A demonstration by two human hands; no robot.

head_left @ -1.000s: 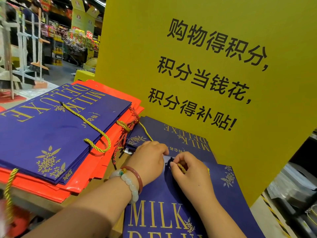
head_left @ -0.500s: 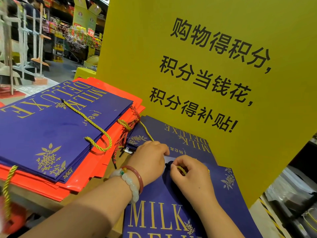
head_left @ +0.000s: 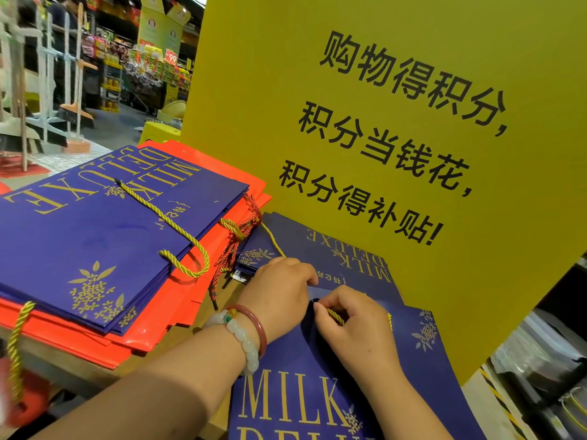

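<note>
Threading a gold cord (head_left: 336, 316) into a purple paper bag (head_left: 317, 376) lying flat at the near right corner of the bench (head_left: 190, 336), against a yellow sign (head_left: 317, 154): my right hand (head_left: 352, 331) pinched the cord's end, while my left hand (head_left: 276, 296), fingers curled, seemed to grip the bag's top edge, fingertips hidden. The paper looked light, stiff and easily creased; the limp, slick cord wanted holding near its tip.
</note>
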